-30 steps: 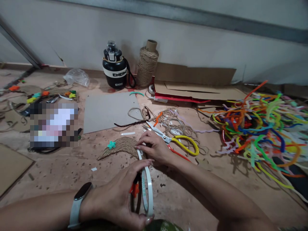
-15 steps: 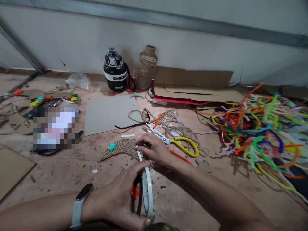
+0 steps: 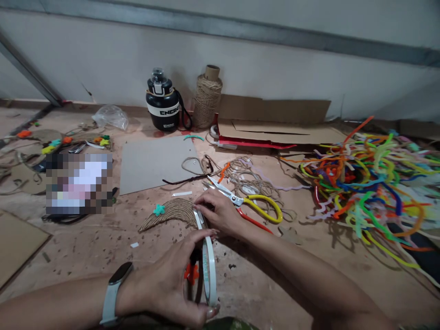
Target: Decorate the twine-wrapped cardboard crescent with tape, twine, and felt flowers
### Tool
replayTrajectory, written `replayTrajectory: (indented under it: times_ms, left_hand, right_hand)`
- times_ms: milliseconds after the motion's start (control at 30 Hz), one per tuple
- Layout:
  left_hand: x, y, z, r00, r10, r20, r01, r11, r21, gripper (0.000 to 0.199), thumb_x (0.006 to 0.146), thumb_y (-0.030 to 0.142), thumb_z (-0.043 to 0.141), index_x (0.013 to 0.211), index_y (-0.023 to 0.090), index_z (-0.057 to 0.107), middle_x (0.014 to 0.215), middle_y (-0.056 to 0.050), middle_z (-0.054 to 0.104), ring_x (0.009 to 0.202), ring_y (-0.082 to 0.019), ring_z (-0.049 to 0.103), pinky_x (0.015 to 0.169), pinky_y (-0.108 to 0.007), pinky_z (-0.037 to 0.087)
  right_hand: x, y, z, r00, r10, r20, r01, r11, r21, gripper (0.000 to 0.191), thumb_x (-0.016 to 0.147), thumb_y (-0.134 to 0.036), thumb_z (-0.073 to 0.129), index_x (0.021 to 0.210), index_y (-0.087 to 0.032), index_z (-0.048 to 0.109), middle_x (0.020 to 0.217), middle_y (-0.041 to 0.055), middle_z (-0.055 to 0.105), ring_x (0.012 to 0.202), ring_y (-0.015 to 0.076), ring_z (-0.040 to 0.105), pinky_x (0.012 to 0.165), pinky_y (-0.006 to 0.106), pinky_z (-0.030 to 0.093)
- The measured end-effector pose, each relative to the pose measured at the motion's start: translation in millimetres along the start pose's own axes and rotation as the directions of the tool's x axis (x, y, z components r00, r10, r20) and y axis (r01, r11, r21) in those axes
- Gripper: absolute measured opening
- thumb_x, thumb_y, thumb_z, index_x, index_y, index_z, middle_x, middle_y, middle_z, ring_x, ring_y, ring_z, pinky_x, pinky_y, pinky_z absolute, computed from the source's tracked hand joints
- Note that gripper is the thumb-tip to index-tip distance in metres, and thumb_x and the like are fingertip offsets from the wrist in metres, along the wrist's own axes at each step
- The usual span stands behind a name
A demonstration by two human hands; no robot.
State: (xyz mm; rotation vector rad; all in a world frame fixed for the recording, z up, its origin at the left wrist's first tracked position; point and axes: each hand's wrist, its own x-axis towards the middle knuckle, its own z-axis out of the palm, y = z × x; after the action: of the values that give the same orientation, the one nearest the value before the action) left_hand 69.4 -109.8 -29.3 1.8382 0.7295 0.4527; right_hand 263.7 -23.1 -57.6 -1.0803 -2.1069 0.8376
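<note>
A roll of white tape (image 3: 212,270) stands on edge in my left hand (image 3: 175,279), between the thumb below and the fingers above. From it a short strip (image 3: 199,220) runs up to my right hand (image 3: 218,211), whose fingertips pinch its far end against a twine-covered crescent (image 3: 175,213). A turquoise star (image 3: 159,210) sits on the crescent's left part; the right end is partly hidden by my right hand. An orange star (image 3: 191,273) shows beside the roll, partly covered by my left hand; what it rests on is mostly hidden.
Scissors (image 3: 263,208) with yellow and red handles lie just beyond my right hand, near tangled twine (image 3: 254,178). Colourful pipe cleaners (image 3: 371,183) heap at right. Grey cardboard (image 3: 151,165), a bottle (image 3: 163,105), a twine spool (image 3: 208,98) and a blurred-out phone-like object (image 3: 80,183) lie around.
Both hands stay nearly in place, the tape strip still stretched between them. The whole view has shifted slightly.
</note>
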Motion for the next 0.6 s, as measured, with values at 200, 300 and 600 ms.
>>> replayTrajectory:
  times_ms: [200, 300, 600]
  left_hand:
    - [2, 1, -2.4, 1.000, -0.007, 0.028, 0.008, 0.999, -0.045, 0.105, 0.061, 0.026, 0.078, 0.145, 0.027, 0.014, 0.143, -0.013, 0.040, 0.127, -0.032, 0.046, 0.111, -0.048, 0.036]
    - [2, 1, -2.4, 0.999, -0.025, 0.032, 0.027, 0.998, -0.061, 0.103, 0.062, 0.027, 0.078, 0.144, 0.026, 0.015, 0.142, -0.013, 0.040, 0.127, -0.032, 0.046, 0.111, -0.049, 0.036]
    - [2, 1, -4.0, 0.997, -0.051, 0.052, 0.054, 0.997, -0.050, 0.105, 0.063, 0.031, 0.079, 0.145, 0.028, 0.014, 0.145, -0.012, 0.038, 0.131, -0.033, 0.042, 0.113, -0.048, 0.033]
  right_hand:
    - [-1, -1, 0, 1.000, 0.002, -0.012, -0.002, 1.000, -0.009, 0.005, 0.089, -0.018, 0.062, 0.088, -0.020, 0.067, 0.086, 0.0037, 0.066, 0.086, 0.0177, 0.059, 0.080, 0.033, 0.046]
    - [-1, -2, -2, 0.999, -0.024, -0.033, 0.024, 1.000, -0.001, 0.007, 0.090, -0.020, 0.060, 0.089, -0.019, 0.067, 0.086, 0.0039, 0.066, 0.085, 0.0176, 0.060, 0.079, 0.033, 0.048]
    - [-25, -14, -32, 0.975, -0.204, 0.086, 0.217, 0.959, -0.181, 0.026, 0.095, -0.022, 0.049, 0.117, -0.020, 0.063, 0.111, 0.0116, 0.064, 0.101, 0.0206, 0.060, 0.082, 0.035, 0.054]
